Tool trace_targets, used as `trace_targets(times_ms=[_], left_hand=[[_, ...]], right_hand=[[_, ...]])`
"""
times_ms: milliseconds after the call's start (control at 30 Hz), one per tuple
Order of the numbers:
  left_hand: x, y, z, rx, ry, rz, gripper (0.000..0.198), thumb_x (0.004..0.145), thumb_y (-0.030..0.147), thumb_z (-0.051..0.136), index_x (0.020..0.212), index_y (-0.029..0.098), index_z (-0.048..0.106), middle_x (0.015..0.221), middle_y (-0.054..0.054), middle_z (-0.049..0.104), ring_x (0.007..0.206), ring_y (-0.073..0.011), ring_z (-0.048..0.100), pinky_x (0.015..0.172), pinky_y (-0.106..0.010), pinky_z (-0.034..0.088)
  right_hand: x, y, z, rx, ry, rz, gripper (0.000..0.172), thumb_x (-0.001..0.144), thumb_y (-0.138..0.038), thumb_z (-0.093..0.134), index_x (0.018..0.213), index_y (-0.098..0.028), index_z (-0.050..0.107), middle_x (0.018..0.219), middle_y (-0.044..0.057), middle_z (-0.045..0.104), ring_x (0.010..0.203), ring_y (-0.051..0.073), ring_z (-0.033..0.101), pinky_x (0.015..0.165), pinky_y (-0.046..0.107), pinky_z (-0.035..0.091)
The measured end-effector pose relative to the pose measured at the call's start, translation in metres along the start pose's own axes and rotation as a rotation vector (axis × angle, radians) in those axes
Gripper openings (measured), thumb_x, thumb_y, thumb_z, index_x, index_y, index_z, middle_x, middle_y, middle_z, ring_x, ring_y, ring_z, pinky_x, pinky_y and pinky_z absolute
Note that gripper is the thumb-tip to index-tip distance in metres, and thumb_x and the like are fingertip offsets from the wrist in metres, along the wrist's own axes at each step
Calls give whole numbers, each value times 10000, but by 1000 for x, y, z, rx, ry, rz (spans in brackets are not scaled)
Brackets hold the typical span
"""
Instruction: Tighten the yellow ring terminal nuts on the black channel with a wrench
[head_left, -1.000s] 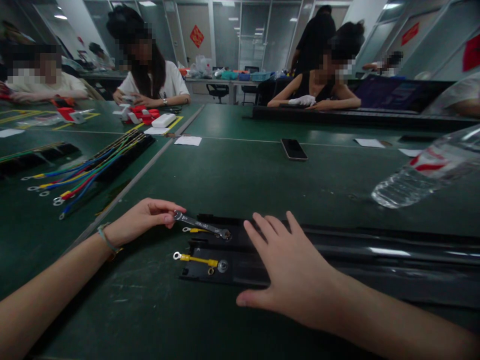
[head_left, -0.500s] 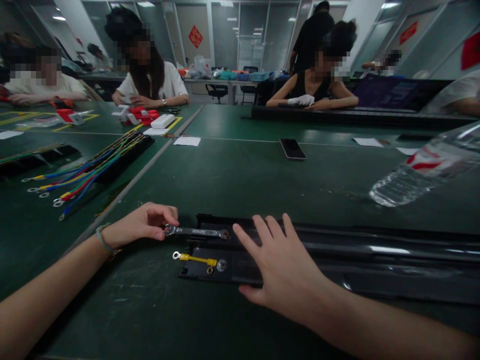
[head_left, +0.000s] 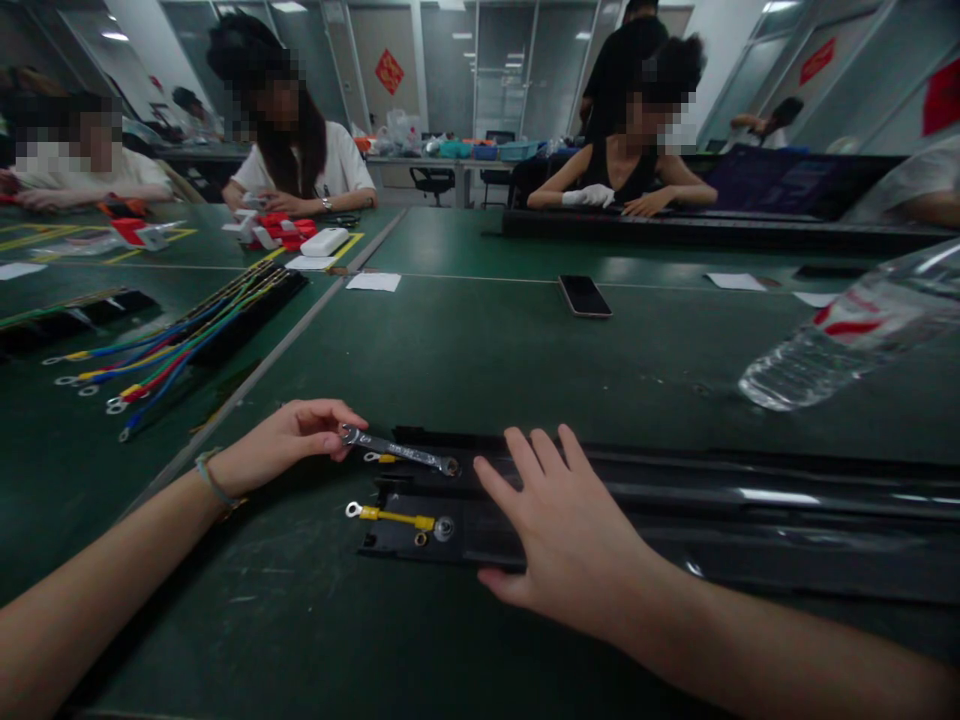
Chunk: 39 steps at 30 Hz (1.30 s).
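Note:
Between the thumb and fingers of my left hand is one end of a wrench. Its far end sits around a fastener on the back one of two long black panels. My right hand lies spread across both panels, just right of the wrench, holding nothing. Below the wrench shows part of a yellow lead with a ring terminal. On the front panel a second yellow lead runs to a round bolt head, with a small brass-coloured nut beside it.
A bundle of coloured cables with ring terminals lies to the left. Further back are a phone and paper slips. A tilted water bottle is at the right. Several people sit across the green table.
My left hand has swung the wrench's held end away from me, turning it about the fastener. A yellow lead beneath it has come into view. My right hand has hardly moved.

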<state>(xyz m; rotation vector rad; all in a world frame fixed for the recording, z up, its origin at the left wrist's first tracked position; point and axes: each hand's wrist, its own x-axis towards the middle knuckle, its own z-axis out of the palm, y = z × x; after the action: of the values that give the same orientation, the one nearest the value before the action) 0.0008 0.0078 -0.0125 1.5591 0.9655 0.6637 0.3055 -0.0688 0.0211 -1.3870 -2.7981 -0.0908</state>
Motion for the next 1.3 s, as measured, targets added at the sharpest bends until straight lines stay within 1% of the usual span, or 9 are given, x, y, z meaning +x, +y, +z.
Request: trace_targets(times_ms=[100,267,667,767,867,933,1033,1167,1300], left_hand=[[0,0,1,13,39,-9,203,733,221,570,920,145,586,630,13,540,578,-102,485,566,-213,355],[1,1,3,13,50,-17,215,741,238,567,928,133,577,612,16,535,577,-104,481,568,-221,349],[0,3,2,21,26,-27,214,751,237,559,937,132,564,640,14,524,595,-108,471,583,-235,344],[-1,3,1,-13,-37,9,200,692,254,632,854,142,596,695,7,519,621,-112,471,578,-224,351],[-2,5,3,-63,-158,83,218,625,288,706,762,145,615,724,-6,528,671,-135,478,588,-232,360],[-2,6,5,-91,-228,115,228,614,296,724,761,155,622,726,-10,540,685,-143,482,603,-241,365],[-1,7,6,-102,-269,125,228,616,288,729,783,168,630,726,-11,548,680,-143,483,604,-244,364],[-1,8,6,-87,-254,111,221,612,302,727,768,177,632,720,-6,544,673,-143,477,593,-240,362],[-2,6,4,-53,-161,84,177,643,268,690,771,168,620,711,0,527,652,-130,465,572,-226,359]], right_hand=[[1,-1,-4,4,-35,9,748,643,-635,433,1195,-132,475,1285,240,367,1151,410,329,929,589,161],[3,-3,-9,-3,-75,20,710,669,-652,369,995,-65,597,1273,261,380,1154,402,329,942,572,178],[2,-2,-11,-3,-75,15,717,673,-655,363,1011,-63,584,1284,265,368,1155,408,325,938,574,186],[2,-2,-10,3,-64,15,706,676,-648,365,1001,-61,586,1281,269,368,1156,408,324,939,572,187],[1,-2,-9,4,-54,12,707,675,-649,363,1001,-62,583,1280,268,369,1160,409,315,938,574,184],[0,-2,-8,3,-59,15,706,675,-651,363,1007,-67,580,1285,262,366,1163,407,311,939,572,183],[0,-2,-8,4,-68,16,709,671,-657,362,1007,-71,579,1291,258,361,1164,406,312,939,571,182],[2,-2,-9,3,-76,18,706,672,-655,363,1023,-80,575,1295,255,358,1166,403,311,937,573,183],[3,-2,-10,9,-75,15,696,673,-649,368,1025,-86,575,1290,254,363,1163,404,316,935,572,186]])
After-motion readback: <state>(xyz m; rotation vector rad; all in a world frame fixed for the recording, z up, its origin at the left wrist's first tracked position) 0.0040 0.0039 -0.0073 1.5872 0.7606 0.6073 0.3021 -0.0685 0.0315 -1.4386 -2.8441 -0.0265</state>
